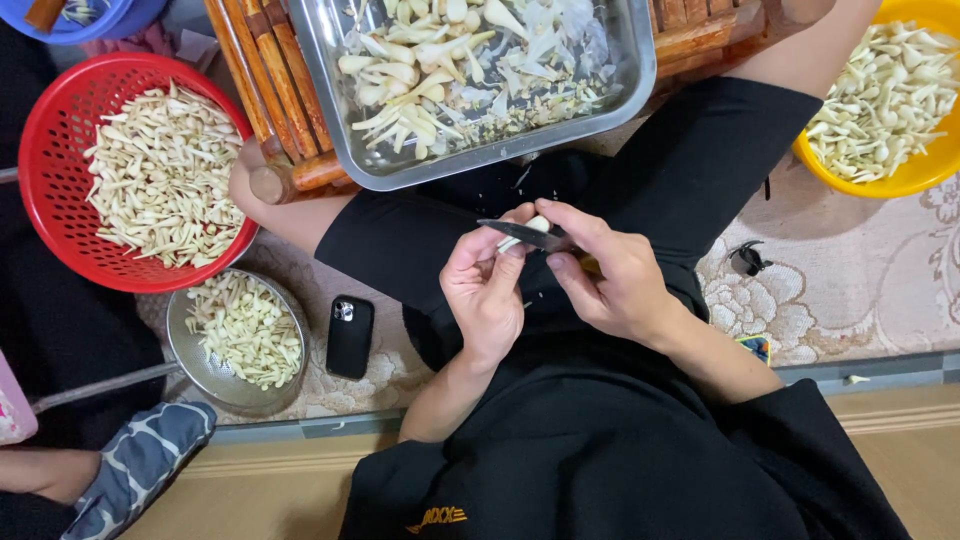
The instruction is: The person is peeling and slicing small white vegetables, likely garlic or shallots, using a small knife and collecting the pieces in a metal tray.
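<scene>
Bright, even, soft light with faint shadows. Glare streaks the steel tray (340, 120) at 12 o'clock. Focus is sharp at centre; edges bow slightly outward.

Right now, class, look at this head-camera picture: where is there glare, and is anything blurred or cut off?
Head view: soft, even light; faint glare on the metal tray's rim; the knife and both hands, left hand and right hand, are sharp; the yellow bowl and red basket are cropped.

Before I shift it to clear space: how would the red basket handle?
The red basket probably feels light, being thin, perforated plastic. It may flex. Its heaped white pieces look loose and could spill if it tips.
</scene>
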